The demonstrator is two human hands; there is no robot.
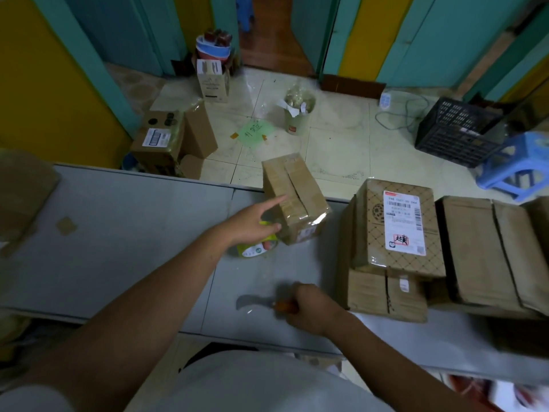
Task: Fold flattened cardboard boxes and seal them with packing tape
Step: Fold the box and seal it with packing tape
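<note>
I see my left hand [252, 221] stretched out with straight, spread fingers, the forefinger tip touching the near side of the small taped cardboard box [300, 191], which stands tilted on the grey table [118, 233] just beyond the fingertips. A roll of packing tape [254, 249] lies directly under that palm. My right hand [309, 307] curls tightly round the orange handle of a knife [249, 301], blade pointing left of the knuckles, with the stacked labelled boxes [398, 227] just to the right.
</note>
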